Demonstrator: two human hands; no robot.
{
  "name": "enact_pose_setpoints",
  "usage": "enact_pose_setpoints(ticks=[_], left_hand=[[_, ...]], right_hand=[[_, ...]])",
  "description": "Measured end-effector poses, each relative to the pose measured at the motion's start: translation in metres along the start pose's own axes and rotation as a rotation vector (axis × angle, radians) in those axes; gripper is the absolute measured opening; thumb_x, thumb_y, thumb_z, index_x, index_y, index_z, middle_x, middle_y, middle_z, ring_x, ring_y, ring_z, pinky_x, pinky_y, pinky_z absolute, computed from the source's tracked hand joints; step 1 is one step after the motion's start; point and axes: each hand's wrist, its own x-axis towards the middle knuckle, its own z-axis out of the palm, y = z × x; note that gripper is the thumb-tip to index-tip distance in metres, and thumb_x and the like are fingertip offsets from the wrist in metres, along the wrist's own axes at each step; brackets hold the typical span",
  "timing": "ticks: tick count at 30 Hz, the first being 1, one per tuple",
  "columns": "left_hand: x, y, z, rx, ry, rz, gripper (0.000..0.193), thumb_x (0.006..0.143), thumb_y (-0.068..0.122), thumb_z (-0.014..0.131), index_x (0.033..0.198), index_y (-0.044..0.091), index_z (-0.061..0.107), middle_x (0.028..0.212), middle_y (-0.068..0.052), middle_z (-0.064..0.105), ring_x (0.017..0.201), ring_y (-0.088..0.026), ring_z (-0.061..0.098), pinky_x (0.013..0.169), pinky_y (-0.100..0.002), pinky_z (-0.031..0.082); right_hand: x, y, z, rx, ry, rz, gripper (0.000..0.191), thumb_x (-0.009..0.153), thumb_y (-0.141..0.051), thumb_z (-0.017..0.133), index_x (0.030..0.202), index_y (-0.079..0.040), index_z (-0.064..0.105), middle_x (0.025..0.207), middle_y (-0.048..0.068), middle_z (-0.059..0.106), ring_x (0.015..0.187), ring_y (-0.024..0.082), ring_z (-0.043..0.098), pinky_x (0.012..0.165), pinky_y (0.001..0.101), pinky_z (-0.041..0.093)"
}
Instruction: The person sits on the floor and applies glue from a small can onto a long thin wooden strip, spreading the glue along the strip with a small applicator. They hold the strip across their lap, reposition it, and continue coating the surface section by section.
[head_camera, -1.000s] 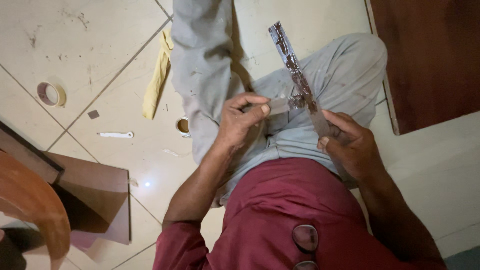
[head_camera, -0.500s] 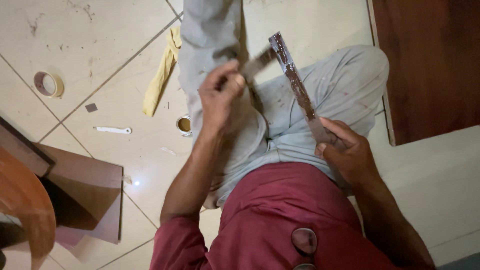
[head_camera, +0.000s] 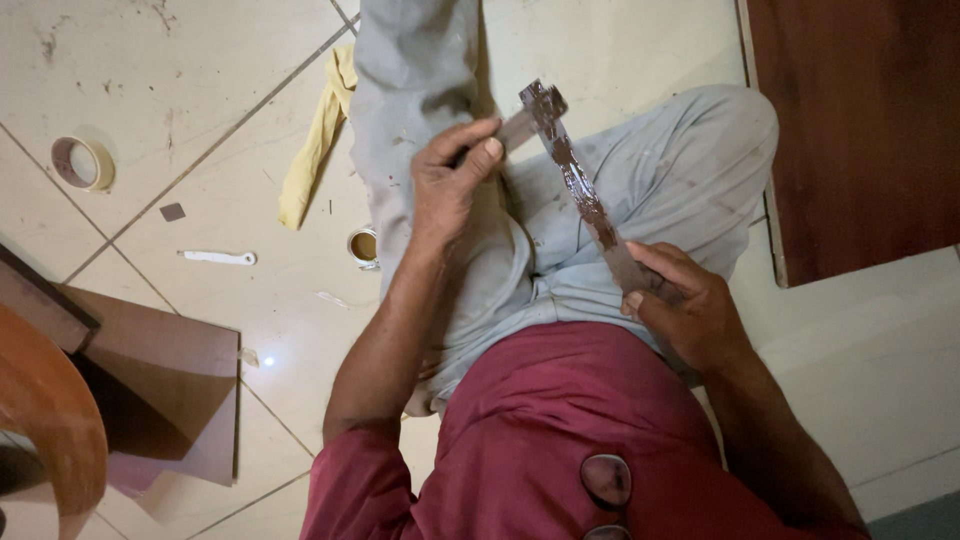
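Note:
I sit on a tiled floor in grey trousers and a dark red shirt. My right hand (head_camera: 690, 310) grips the near end of a long narrow strip (head_camera: 580, 190) smeared with dark brown paste, which slants up and away over my lap. My left hand (head_camera: 450, 185) holds a small flat blade (head_camera: 515, 128) whose tip touches the far end of the strip.
A yellow cloth (head_camera: 315, 140) lies beside my left leg. A roll of tape (head_camera: 82, 162), a small white stick (head_camera: 220, 258) and a small round tin (head_camera: 364, 247) lie on the tiles. Brown boards (head_camera: 170, 390) rest at lower left, and a dark wood panel (head_camera: 860, 130) at upper right.
My left hand has slid the blade along the strip from near my right hand up to the strip's far end. My right hand has kept its hold.

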Motion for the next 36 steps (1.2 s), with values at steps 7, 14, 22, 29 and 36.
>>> enact_pose_setpoints(ticks=[7,14,22,29,36], left_hand=[[-0.03,-0.005,0.009,0.091,-0.069,0.028,0.022,0.095,0.009,0.078,0.116,0.002,0.076,0.106,-0.006,0.074,0.096,-0.013,0.067,0.087,-0.025,0.053],[-0.071,-0.001,0.026,0.147,-0.184,0.035,0.02,0.096,0.01,0.079,0.115,0.003,0.077,0.104,-0.007,0.073,0.097,-0.015,0.066,0.086,-0.027,0.053],[-0.031,-0.001,-0.002,0.065,0.083,-0.028,0.031,0.095,0.012,0.078,0.122,-0.001,0.073,0.1,-0.007,0.07,0.087,-0.015,0.062,0.078,-0.028,0.049],[-0.048,-0.01,0.003,0.301,-0.043,0.134,0.025,0.097,0.014,0.077,0.119,0.002,0.075,0.112,-0.009,0.073,0.106,-0.016,0.067,0.095,-0.03,0.053],[-0.068,-0.004,0.013,0.145,-0.143,0.09,0.024,0.097,0.013,0.077,0.119,0.003,0.074,0.109,-0.007,0.074,0.101,-0.014,0.068,0.09,-0.028,0.055]], right_hand=[[0.0,0.002,-0.001,-0.012,-0.011,0.011,0.061,0.088,0.014,0.06,0.146,-0.003,0.053,0.132,0.012,0.058,0.1,0.014,0.065,0.087,0.0291,0.06],[0.002,0.006,-0.002,-0.081,-0.014,-0.025,0.062,0.09,0.013,0.061,0.149,-0.003,0.051,0.13,0.013,0.06,0.096,0.014,0.065,0.085,0.0283,0.059],[0.004,0.009,0.0,-0.011,-0.014,0.008,0.06,0.09,0.013,0.059,0.148,-0.003,0.052,0.135,0.012,0.056,0.097,0.014,0.064,0.085,0.0283,0.058],[0.004,0.007,-0.002,-0.028,-0.003,0.011,0.062,0.089,0.013,0.059,0.149,-0.003,0.052,0.131,0.013,0.058,0.095,0.014,0.065,0.083,0.0283,0.058],[0.008,0.007,-0.003,-0.079,-0.005,0.006,0.063,0.088,0.014,0.059,0.148,-0.002,0.052,0.131,0.013,0.06,0.092,0.015,0.065,0.078,0.0281,0.057]])
